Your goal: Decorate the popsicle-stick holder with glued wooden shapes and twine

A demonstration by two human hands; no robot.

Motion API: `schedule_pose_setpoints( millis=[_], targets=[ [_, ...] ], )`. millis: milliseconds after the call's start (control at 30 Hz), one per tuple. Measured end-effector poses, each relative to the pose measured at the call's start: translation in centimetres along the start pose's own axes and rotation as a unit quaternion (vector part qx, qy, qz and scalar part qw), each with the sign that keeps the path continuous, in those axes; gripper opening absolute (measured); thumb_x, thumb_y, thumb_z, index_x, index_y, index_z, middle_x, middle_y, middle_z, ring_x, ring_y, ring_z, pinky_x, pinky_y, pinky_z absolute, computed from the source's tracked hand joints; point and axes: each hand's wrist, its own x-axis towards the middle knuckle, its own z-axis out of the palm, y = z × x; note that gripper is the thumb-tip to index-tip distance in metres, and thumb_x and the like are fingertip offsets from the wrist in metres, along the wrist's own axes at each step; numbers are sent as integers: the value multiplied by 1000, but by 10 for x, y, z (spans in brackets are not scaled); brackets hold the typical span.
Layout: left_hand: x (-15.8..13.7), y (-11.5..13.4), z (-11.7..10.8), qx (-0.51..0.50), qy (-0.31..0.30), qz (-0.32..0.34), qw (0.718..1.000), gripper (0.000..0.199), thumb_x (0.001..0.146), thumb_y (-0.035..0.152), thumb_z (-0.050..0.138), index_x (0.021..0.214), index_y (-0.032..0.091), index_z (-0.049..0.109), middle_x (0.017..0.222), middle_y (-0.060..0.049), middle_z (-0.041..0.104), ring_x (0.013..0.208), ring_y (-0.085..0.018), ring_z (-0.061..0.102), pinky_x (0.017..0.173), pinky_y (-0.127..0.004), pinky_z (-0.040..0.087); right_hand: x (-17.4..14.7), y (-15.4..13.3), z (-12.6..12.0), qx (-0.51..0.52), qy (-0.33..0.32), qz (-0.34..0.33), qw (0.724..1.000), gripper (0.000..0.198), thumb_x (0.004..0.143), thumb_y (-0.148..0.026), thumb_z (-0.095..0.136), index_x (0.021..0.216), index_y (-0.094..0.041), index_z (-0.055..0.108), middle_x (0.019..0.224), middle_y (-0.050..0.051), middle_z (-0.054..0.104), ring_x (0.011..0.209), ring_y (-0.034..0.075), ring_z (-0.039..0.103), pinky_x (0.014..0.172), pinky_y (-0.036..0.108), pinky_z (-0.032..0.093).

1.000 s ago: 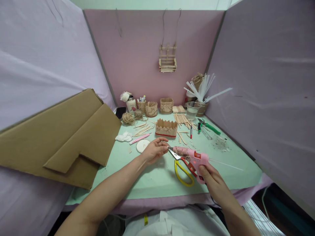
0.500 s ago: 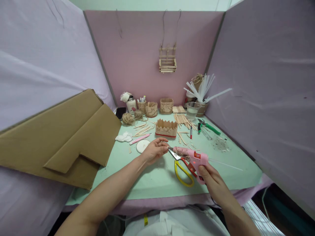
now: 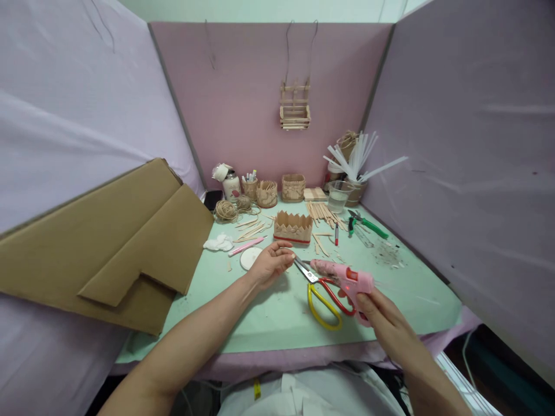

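A pink hot glue gun point(image 3: 342, 274), its nozzle pointing left, is gripped in my right hand point(image 3: 376, 303). My left hand point(image 3: 273, 263) is closed in a pinch near the nozzle; what sits between its fingertips is too small to make out. Scissors point(image 3: 323, 315) with one yellow and one red handle lie under the glue gun, their blades reaching toward my left fingertips. Just beyond my left hand stands a small box with a zigzag top edge and a red base line point(image 3: 293, 228). A white disc point(image 3: 248, 258) lies partly behind my left hand.
Wooden sticks point(image 3: 319, 212), green-handled pliers point(image 3: 373, 227), a pink pen-like tool point(image 3: 248, 245) and twine balls point(image 3: 226, 211) lie around the box. A clear water cup point(image 3: 339, 199) stands at the back right. Folded cardboard point(image 3: 130, 242) leans at the left.
My right hand has drawn the glue gun slightly to the right, so its nozzle is now apart from my left fingertips. My left hand has barely moved.
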Motion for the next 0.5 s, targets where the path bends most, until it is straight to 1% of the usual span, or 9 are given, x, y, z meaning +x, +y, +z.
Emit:
schedule_pose_setpoints(
  millis=[100,167,200,233,267,333,367,433,500],
  targets=[
    [3,3,-4,-4,15,10,1000,41,55,16,86,89,14,63,72,0,67,67,-7,61,67,-20,47,11,9,-22,-90,72,-53,992,40,87,-55,42,95,-23,64,85,5,66,81,22,59,70,31,49],
    [6,8,-6,-11,35,28,999,41,55,16,86,89,14,62,72,1,66,66,-6,61,67,-19,47,24,24,-40,-193,134,-87,968,39,88,-52,41,100,-22,63,93,8,66,89,24,59,78,35,46],
    [8,11,-8,-14,47,39,998,41,55,16,86,88,15,62,72,2,66,66,-6,61,67,-18,48,31,34,-49,-249,154,-93,952,40,86,-51,41,99,-20,63,93,11,66,90,27,59,80,38,45],
    [9,15,-9,-18,58,48,997,41,55,15,86,87,15,62,72,2,66,65,-5,60,66,-18,48,38,46,-57,-309,164,-87,933,41,85,-50,40,93,-18,64,88,13,66,84,28,59,77,41,44],
    [11,18,-11,-21,67,57,996,40,55,15,86,87,15,62,72,3,65,64,-5,60,65,-17,48,44,58,-63,-369,166,-68,912,41,85,-49,39,87,-17,65,81,15,65,76,30,58,73,44,44],
    [14,23,-15,-29,81,74,994,39,55,15,86,86,15,61,72,3,65,64,-4,60,65,-16,48,51,83,-71,-456,150,-35,876,41,85,-45,37,81,-14,64,76,18,65,73,32,59,72,46,42],
    [15,25,-16,-34,87,80,992,39,56,14,85,86,15,61,71,3,65,64,-4,60,65,-15,48,53,93,-72,-481,138,-26,865,42,85,-45,38,81,-13,64,77,19,65,74,33,59,72,47,42],
    [17,28,-19,-40,99,90,990,39,55,14,85,86,15,61,71,2,65,64,-4,60,65,-15,48,52,106,-74,-507,124,-10,853,43,84,-48,42,86,-13,65,80,20,65,78,35,60,73,47,43],
    [18,30,-21,-41,110,94,989,40,55,15,85,87,15,61,70,3,65,64,-5,61,64,-15,48,49,105,-76,-508,132,10,851,48,79,-56,51,93,-13,65,87,21,65,82,37,61,70,46,44]
  ],
)
